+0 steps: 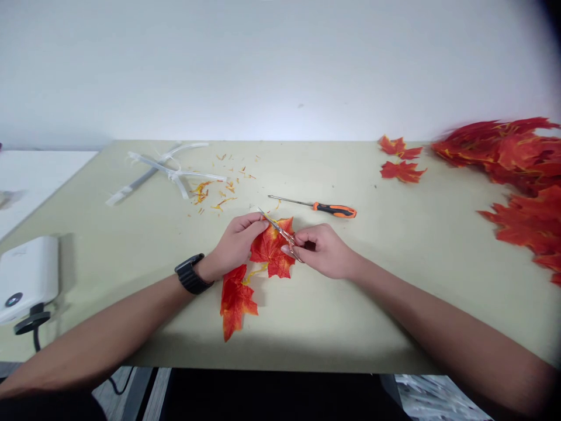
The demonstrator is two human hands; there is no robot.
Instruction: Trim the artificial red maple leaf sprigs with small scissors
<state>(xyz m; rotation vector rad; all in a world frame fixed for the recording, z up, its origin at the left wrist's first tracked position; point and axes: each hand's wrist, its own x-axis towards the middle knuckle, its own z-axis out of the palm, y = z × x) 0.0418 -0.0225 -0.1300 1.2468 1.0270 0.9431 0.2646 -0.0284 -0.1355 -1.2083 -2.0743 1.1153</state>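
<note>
Between my hands is a red-orange artificial maple leaf (267,248), pinched at its upper left by my left hand (239,240), which wears a black watch. A second artificial leaf (236,301) hangs below, joined by a thin yellow stem. My right hand (324,251) has its fingers in the handle loops of small scissors (283,231). The blades lie across the top of the leaf and point up and left, toward my left fingertips. Whether they are parted I cannot make out.
Beyond my hands lies a screwdriver (335,209) with an orange-black handle. Yellow trimmings (201,192) are scattered left of it, near clear plastic strips (170,172). Small leaves (402,171) and a big leaf pile (517,149) sit at right. A white device (33,275) with a cable stands at left.
</note>
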